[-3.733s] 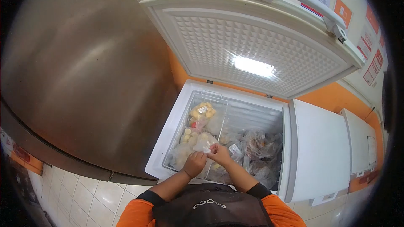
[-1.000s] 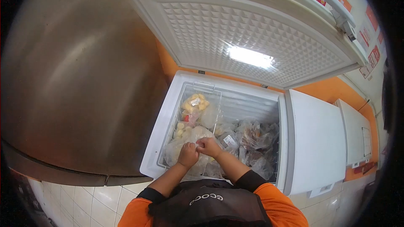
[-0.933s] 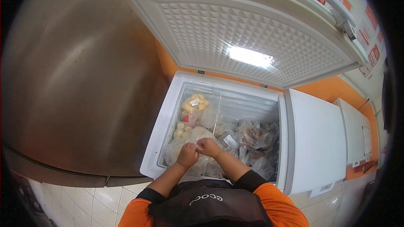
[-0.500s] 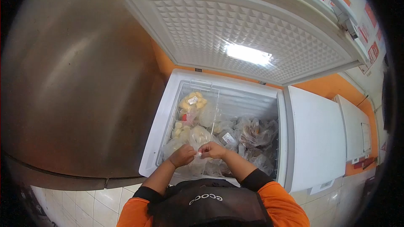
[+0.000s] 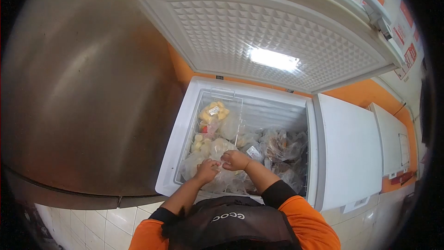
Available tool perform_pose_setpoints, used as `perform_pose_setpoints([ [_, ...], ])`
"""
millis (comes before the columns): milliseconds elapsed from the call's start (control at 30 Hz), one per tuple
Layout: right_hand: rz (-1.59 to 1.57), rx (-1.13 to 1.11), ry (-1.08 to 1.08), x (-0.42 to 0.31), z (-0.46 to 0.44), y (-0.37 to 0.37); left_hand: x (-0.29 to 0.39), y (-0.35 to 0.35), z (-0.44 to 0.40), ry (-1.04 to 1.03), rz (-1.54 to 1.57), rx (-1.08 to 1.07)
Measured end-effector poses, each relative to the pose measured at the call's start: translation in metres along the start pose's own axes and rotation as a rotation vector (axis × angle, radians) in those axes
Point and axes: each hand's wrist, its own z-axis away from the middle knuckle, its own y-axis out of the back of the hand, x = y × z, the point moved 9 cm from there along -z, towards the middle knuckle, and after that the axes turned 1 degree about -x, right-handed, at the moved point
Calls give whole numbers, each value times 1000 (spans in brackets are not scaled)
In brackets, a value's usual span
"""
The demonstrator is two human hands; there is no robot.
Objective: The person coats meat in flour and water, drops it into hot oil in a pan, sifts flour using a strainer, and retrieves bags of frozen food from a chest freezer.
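Note:
Inside the open chest freezer (image 5: pixel 185 125), my left hand (image 5: pixel 207 170) and my right hand (image 5: pixel 235 160) are close together over the wire basket, fingers bent on the top of a clear plastic bag (image 5: pixel 223 147). Both hands pinch the gathered plastic between them. Behind them in the basket lie a bag of yellow pieces (image 5: pixel 214 111) with a white label and a bag with something red (image 5: pixel 206 130). Pale round pieces (image 5: pixel 199 144) show through plastic left of the held bag. To the right, bags of brownish contents (image 5: pixel 278 144) fill the freezer floor.
The raised freezer lid (image 5: pixel 277 32) leans above and behind my hands. A large brown metal surface (image 5: pixel 88 92) stands on the left. Another white freezer (image 5: pixel 349 150) with its lid down adjoins on the right. Pale floor tiles (image 5: pixel 120 217) show below.
The view has shifted, so the freezer sits higher in it than at first. My hands stay at the bag's top; their fingers have spread slightly and my right hand has moved a little up.

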Motion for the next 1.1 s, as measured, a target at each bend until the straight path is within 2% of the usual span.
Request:
perform_pose_setpoints([
  [100, -55, 55, 19, -6, 5, 4, -4, -6, 0, -70, 359, -131],
  [200, -154, 90, 10, 6, 14, -7, -13, -23, 8, 138, 560, -278],
  [300, -243, -30, -171, 43, 25, -29, -18, -32, 1, -19, 257, -273],
  [400, -255, -276, -466, 57, 33, -31, 41, 8, 25, -113, -348, -92],
  [500, -190, 191, 29, -20, 7, 38, 55, 6, 35, -310, -273, 314],
  [600, -131, 24, 70, -23, 5, 21, 50, 6, 36, -259, -198, 380],
  [700, -117, -141, -34, -14, 7, 11, 44, 15, 38, -294, -160, 364],
  [800, 2, -101, 38, -22, 2, 0, 35, 14, 37, -173, -49, 262],
  [900, -50, -40, 64, -21, -4, 0, -5, -11, 27, 62, 693, 41],
  [1000, -187, 46, 67, -17, -9, 4, -15, -27, 30, 157, 1243, -53],
  [1100, -256, 192, 107, -13, -9, 3, -13, -26, 32, 149, 1385, -96],
])
